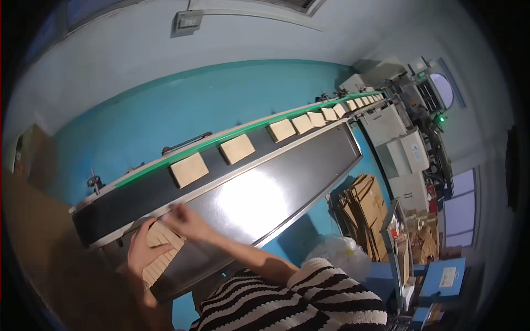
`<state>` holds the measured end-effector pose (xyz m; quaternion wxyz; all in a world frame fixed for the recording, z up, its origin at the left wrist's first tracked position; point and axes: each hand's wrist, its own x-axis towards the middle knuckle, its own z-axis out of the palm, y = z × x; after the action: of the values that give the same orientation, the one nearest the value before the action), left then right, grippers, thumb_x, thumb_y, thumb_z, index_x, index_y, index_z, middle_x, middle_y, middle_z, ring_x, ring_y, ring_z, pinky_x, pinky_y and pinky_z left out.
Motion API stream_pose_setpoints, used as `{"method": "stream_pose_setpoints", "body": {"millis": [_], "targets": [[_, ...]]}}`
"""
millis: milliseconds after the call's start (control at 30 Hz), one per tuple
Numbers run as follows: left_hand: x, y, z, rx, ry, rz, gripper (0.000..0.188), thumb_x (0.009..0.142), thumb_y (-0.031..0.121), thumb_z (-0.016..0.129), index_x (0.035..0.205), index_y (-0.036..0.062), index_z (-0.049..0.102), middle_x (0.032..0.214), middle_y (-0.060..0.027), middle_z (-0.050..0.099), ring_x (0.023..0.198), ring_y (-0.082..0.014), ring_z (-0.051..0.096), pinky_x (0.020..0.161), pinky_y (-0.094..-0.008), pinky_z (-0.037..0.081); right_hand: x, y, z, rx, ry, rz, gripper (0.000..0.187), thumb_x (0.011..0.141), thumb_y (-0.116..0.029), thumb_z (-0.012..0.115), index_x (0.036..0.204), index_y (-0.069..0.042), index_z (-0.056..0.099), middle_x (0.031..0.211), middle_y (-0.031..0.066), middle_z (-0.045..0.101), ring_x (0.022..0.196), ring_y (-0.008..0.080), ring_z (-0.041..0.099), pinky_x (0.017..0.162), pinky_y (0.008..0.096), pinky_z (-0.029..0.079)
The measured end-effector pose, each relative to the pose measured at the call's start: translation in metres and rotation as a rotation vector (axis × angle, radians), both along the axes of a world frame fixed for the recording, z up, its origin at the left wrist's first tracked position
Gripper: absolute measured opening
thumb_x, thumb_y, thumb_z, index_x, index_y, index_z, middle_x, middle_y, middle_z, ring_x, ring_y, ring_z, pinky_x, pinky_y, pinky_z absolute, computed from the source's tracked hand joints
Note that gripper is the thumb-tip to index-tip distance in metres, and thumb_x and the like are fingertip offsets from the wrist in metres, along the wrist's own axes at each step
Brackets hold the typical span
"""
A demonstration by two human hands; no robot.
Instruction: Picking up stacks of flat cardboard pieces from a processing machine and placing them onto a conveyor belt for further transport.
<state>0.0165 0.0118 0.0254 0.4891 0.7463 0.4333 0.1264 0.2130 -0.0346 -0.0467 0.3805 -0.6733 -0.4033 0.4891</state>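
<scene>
A row of thin cream-coloured boxes (164, 255), packed side by side, lies at the lower left on the steel table by the conveyor. My left hand (144, 249) is closed round this row, its thumb across the top. At the row's far end is my right hand (190, 223), fingers curled and smeared by motion; whether anything is in them cannot be made out. Beyond both hands, a black conveyor belt (135, 197) carries flat cream boxes, the closest box (189, 170) lying apart from the others.
A green guide rail (149, 174) runs along the belt's far side. The steel table (309, 165) adjoins its near side. Flattened cardboard (364, 209) and a clear plastic bag (342, 255) are at right. Machinery (419, 105) stands at the conveyor's far end.
</scene>
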Motion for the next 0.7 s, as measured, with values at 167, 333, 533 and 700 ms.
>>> {"method": "stream_pose_setpoints", "body": {"millis": [167, 333, 533, 700], "targets": [[-0.013, 0.000, 0.006, -0.079, -0.012, 0.017, 0.086, 0.061, 0.021, 0.093, 0.135, 0.0048, 0.053, 0.128, -0.0184, 0.062, 0.119, -0.0327, 0.060, 0.100, -0.0392, 0.048, -0.022, -0.012, 0.015, -0.041, 0.078, 0.187, 0.054, 0.088, -0.047, 0.071, 0.110, 0.003, 0.064, 0.092, 0.0167, 0.066, 0.084, 0.0242, 0.065, 0.075, 0.0365, 0.052], [-0.072, -0.020, -0.005, -0.048, 0.030, 0.107, 0.079, 0.064, 0.023, 0.091, 0.133, 0.0048, 0.056, 0.126, -0.0178, 0.063, 0.117, -0.0316, 0.062, 0.099, -0.0383, 0.049, -0.052, -0.023, -0.011, -0.131, 0.155, 0.359, 0.048, 0.093, -0.046, 0.066, 0.109, 0.000, 0.064, 0.090, 0.0117, 0.067, 0.082, 0.0194, 0.064, 0.073, 0.0328, 0.052], [-0.089, -0.019, -0.013, 0.083, 0.000, 0.109, 0.069, 0.067, 0.036, 0.087, 0.124, 0.0069, 0.060, 0.118, -0.0176, 0.066, 0.111, -0.0363, 0.062, 0.094, -0.0412, 0.050, -0.082, -0.022, 0.017, 0.018, -0.023, 0.304, 0.051, 0.092, -0.044, 0.067, 0.110, 0.003, 0.062, 0.092, 0.0145, 0.068, 0.084, 0.0198, 0.065, 0.072, 0.0364, 0.051], [-0.092, -0.018, -0.005, 0.048, -0.028, 0.131, 0.067, 0.067, 0.036, 0.087, 0.121, 0.0065, 0.060, 0.114, -0.0171, 0.066, 0.109, -0.0362, 0.063, 0.092, -0.0406, 0.050, -0.057, -0.026, 0.012, -0.136, 0.077, 0.327, 0.045, 0.095, -0.035, 0.066, 0.117, 0.004, 0.061, 0.098, 0.0132, 0.069, 0.085, 0.0187, 0.066, 0.074, 0.0329, 0.053]]}}
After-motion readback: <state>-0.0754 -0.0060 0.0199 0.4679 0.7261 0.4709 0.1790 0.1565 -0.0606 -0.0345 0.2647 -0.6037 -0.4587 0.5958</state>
